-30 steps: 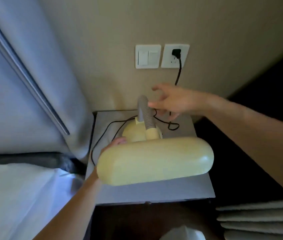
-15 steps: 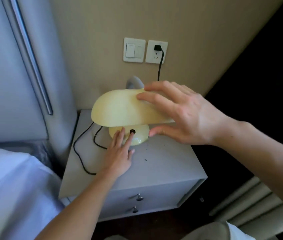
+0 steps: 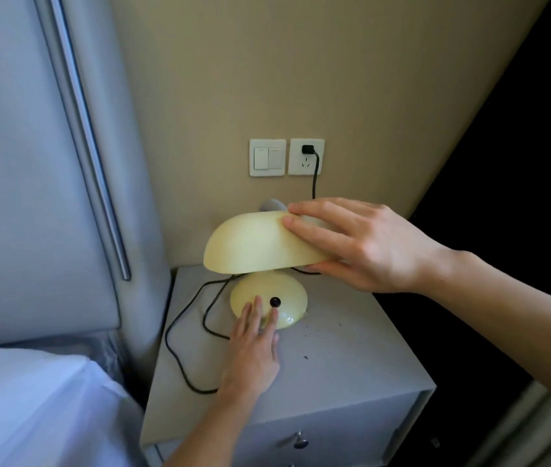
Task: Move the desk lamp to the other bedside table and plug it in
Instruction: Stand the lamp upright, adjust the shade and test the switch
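A pale yellow desk lamp stands at the back of the grey bedside table [image 3: 351, 358]. Its long shade [image 3: 250, 244] hangs over a round base [image 3: 284, 291] with a black button [image 3: 274, 302]. My right hand [image 3: 365, 244] grips the right end of the shade, fingers on top and thumb beneath. My left hand [image 3: 255, 345] lies flat, fingertips on the front of the base just beside the button. The black cord [image 3: 179, 352] loops over the table's left side. Its plug [image 3: 308, 150] sits in the wall socket [image 3: 306, 156].
A light switch [image 3: 267, 157] is left of the socket. A padded grey headboard [image 3: 31, 163] and a white-sheeted bed [image 3: 31, 409] fill the left. The table has drawers with metal knobs [image 3: 297, 441]. Dark floor lies to the right.
The view has pulled back from the lamp. My right hand went from the grey neck to the end of the shade. My left hand went from beside the shade onto the base.
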Demonstrator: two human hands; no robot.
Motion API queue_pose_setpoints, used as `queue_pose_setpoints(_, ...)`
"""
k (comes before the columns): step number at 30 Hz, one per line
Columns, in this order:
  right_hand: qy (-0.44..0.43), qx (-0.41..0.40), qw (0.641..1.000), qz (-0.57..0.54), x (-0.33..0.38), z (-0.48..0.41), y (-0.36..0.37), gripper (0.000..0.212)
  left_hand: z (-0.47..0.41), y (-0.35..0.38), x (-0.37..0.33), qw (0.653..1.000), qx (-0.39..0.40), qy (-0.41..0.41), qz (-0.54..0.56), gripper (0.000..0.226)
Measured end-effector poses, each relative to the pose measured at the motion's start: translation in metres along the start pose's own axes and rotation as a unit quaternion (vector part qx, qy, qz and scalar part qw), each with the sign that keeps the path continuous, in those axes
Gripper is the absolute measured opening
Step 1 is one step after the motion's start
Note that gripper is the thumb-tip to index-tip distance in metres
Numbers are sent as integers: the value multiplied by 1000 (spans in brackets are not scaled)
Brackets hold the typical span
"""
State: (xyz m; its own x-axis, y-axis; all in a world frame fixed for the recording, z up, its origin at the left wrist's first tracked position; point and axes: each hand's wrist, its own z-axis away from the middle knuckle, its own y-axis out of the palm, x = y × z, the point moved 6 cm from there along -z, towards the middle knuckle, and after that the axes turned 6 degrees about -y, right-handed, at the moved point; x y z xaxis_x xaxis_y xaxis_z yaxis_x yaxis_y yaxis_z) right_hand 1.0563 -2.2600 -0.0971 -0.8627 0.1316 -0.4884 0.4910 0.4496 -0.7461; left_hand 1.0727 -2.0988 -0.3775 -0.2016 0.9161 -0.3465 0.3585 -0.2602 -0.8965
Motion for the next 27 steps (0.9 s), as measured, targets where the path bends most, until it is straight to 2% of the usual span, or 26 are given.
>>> queue_pose_setpoints(6,-4,35,999,0,-54,-43,-28,57,1,-5,-4,1000,12,1,-7,54)
queue_pose_setpoints(9,28,79,996,-28,-83,-71,-37,57,1,-5,-4,1000,5,0,-6,55)
queue_pose_setpoints(15,129,167,974,-84,-123,-119,-43,38,-1,1,-2,1000,4,0,-25,53)
queue_pose_setpoints(20,167,174,965,-101,-130,-131,-42,38,0,-3,-2,1000,-1,-4,-27,60)
queue_pose_setpoints(23,155,115,977,-89,-119,-123,-39,41,-1,-6,-5,1000,2,-1,-15,65)
queue_pose_setpoints(25,81,-21,995,-54,-89,-110,-47,41,0,-5,-4,1000,-7,4,-25,61)
queue_pose_setpoints(27,35,-185,982,-36,-42,-78,-47,23,0,-3,-2,1000,-9,-3,-18,56)
